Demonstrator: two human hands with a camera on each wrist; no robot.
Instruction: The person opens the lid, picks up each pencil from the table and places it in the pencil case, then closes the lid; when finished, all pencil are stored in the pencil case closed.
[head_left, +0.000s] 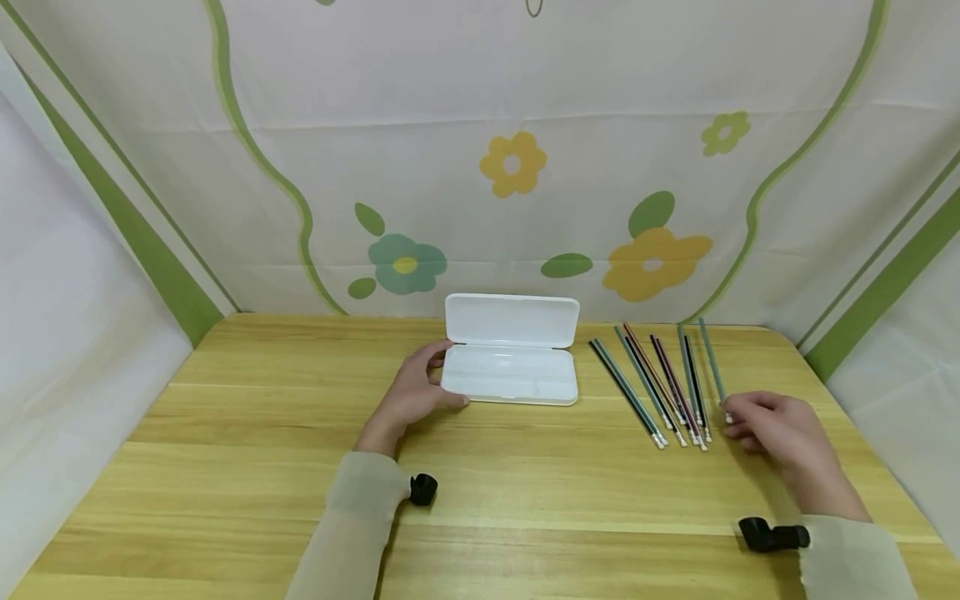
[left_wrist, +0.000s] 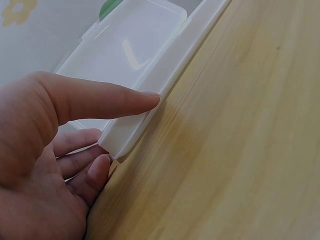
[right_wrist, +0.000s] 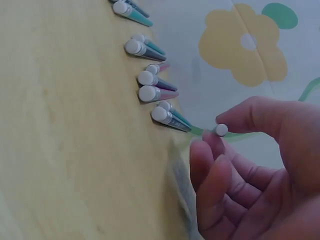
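An open white pencil case [head_left: 510, 375] stands on the table with its lid raised at the back; its tray looks bare. My left hand [head_left: 416, 387] grips the left end of the case. In the left wrist view, the thumb [left_wrist: 115, 102] lies along the front wall, while the other fingers bend by the end corner. Off to the right, my right hand [head_left: 780, 429] pinches a green pencil [head_left: 712, 358] near its eraser end. The right wrist view shows the white eraser [right_wrist: 221, 130] between thumb and fingertips. Several pencils [head_left: 652, 383] lie fanned out between case and right hand.
The wooden table [head_left: 525, 500] meets a flower-printed cloth [head_left: 450, 167] at its back edge. More cloth hangs at both sides. A small black device [head_left: 423, 489] sits on the left sleeve, and another black device [head_left: 772, 535] on the right.
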